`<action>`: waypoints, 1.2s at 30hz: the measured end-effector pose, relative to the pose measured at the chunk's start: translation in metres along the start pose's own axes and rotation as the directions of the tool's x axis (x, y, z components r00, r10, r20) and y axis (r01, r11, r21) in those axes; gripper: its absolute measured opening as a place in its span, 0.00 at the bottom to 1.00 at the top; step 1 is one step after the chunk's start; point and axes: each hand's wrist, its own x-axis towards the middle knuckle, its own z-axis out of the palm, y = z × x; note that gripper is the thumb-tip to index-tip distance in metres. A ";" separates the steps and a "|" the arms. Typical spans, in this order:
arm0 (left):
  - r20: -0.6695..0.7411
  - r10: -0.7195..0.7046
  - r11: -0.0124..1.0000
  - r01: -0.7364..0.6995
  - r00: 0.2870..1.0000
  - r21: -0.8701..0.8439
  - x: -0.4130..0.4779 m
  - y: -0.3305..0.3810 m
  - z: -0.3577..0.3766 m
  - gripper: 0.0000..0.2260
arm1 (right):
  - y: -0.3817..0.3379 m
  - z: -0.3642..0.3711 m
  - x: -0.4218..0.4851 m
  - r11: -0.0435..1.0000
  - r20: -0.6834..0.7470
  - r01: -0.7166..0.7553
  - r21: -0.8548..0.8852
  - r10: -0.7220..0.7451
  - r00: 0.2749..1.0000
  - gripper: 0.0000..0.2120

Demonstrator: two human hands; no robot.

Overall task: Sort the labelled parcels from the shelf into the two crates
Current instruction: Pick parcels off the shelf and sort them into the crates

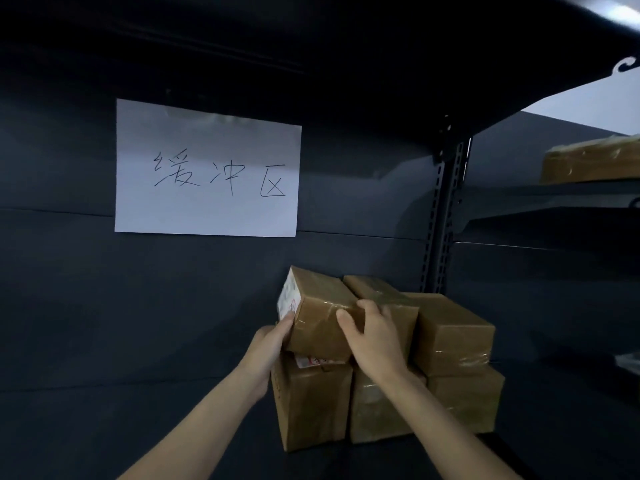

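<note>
Several brown taped cardboard parcels stand stacked in two layers on a dark shelf (121, 427). The top left parcel (320, 313) is tilted, its white label facing left. My left hand (268, 351) grips its lower left corner. My right hand (375, 336) clasps its right side from above. Under it stands a parcel (311, 407) with a white and red label showing at its top edge. Other parcels (453, 336) sit to the right. The crates are out of view.
A white paper sign (207, 168) with handwritten characters is taped to the dark back panel. A perforated metal upright (443, 216) bounds the bay on the right. Beyond it, another parcel (592, 162) lies on a higher shelf. A dark shelf board hangs overhead.
</note>
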 end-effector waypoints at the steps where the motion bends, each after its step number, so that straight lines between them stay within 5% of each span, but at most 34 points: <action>1: -0.042 0.042 0.995 -0.045 0.998 -0.088 -0.005 0.001 0.000 0.22 | -0.001 0.000 -0.001 0.998 -0.007 0.006 0.064 -0.006 1.000 0.23; 5: -0.149 0.227 0.913 -0.264 0.962 -0.311 -0.027 0.010 -0.016 0.22 | -0.015 0.018 -0.009 0.928 0.009 0.090 0.361 -0.100 0.995 0.12; 11: -0.293 0.488 0.867 -0.496 0.822 0.055 -0.056 0.014 -0.072 0.24 | -0.052 0.059 -0.028 0.830 0.308 0.008 0.558 -0.216 0.927 0.20; 16: -0.253 0.523 0.842 -0.448 0.814 0.301 -0.076 -0.021 -0.116 0.32 | -0.067 0.107 -0.052 0.833 0.540 -0.093 0.545 -0.265 0.799 0.22; 24: -0.327 0.436 0.767 -0.156 0.839 0.623 -0.086 -0.080 -0.149 0.32 | -0.057 0.155 -0.084 0.923 0.672 -0.119 0.366 -0.174 0.719 0.23; 29: -0.372 0.383 0.763 -0.062 0.846 0.644 -0.083 -0.087 -0.157 0.36 | -0.056 0.149 -0.084 0.945 0.673 -0.061 0.322 -0.183 0.716 0.23; 33: -0.439 0.547 0.681 -0.075 0.713 0.728 -0.086 -0.065 -0.141 0.41 | -0.054 0.128 -0.071 0.959 0.571 0.046 0.280 -0.205 0.795 0.26; 36: -0.276 0.782 0.464 -0.226 0.558 0.856 -0.091 -0.046 -0.115 0.32 | -0.049 0.103 -0.057 0.937 0.395 0.197 0.288 -0.304 0.867 0.24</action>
